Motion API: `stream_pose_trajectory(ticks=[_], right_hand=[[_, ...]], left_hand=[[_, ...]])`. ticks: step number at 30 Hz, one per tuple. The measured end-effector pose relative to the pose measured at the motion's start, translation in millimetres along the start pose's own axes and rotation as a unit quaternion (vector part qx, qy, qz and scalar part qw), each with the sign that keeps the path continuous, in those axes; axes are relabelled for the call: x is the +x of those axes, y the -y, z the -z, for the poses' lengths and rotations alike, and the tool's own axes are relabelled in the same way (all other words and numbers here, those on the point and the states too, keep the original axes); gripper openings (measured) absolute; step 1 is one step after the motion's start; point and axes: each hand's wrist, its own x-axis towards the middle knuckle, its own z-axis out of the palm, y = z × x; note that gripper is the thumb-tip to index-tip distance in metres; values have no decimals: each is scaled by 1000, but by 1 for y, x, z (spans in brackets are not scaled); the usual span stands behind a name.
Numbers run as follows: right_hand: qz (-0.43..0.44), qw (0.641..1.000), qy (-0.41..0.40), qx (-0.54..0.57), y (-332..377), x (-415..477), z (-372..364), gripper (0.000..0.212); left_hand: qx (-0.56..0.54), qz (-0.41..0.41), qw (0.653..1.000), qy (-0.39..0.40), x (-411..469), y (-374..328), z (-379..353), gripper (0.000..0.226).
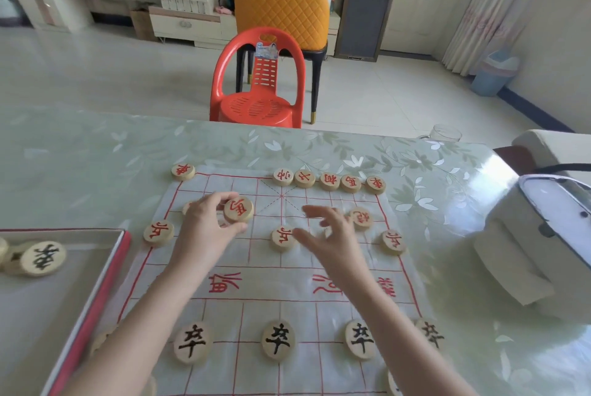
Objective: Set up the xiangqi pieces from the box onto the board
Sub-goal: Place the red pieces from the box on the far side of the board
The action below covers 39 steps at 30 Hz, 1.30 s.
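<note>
A white xiangqi board with red lines lies on the table. My left hand pinches a red horse piece just above the board's far left part. My right hand hovers with fingers spread over the far middle and holds nothing. Several red pieces line the far edge, and red soldiers stand one row nearer. Black soldiers stand in a row near me. The box with a red rim sits at the left, with black pieces inside.
A white bag or appliance sits on the table at the right. A glass stands at the far right edge. Beyond the table are a red plastic chair and a yellow chair.
</note>
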Motion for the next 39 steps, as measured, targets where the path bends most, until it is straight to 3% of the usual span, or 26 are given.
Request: stream_pose_trajectory(ticks=[5,14,23,31,36,39], right_hand=[[-10,997,54,55,27,12,-50,36],[-29,997,36,60,13,21,-61,29],[-20,997,31,71,19,20,-62,27],[-31,995,49,78,22,14,-64,28],[-44,994,41,89,21,17,-68,28],[-49,993,44,95,21,18,-71,28]], left_hand=[[42,17,999,-8,57,26,19,52],[162,39,986,30,131,65,24,54],[254,-4,965,71,151,66,22,54],[236,16,967,96,150,75,26,63],[112,20,990,78,146,81,33,65],[99,16,992,70,145,84,35,61]])
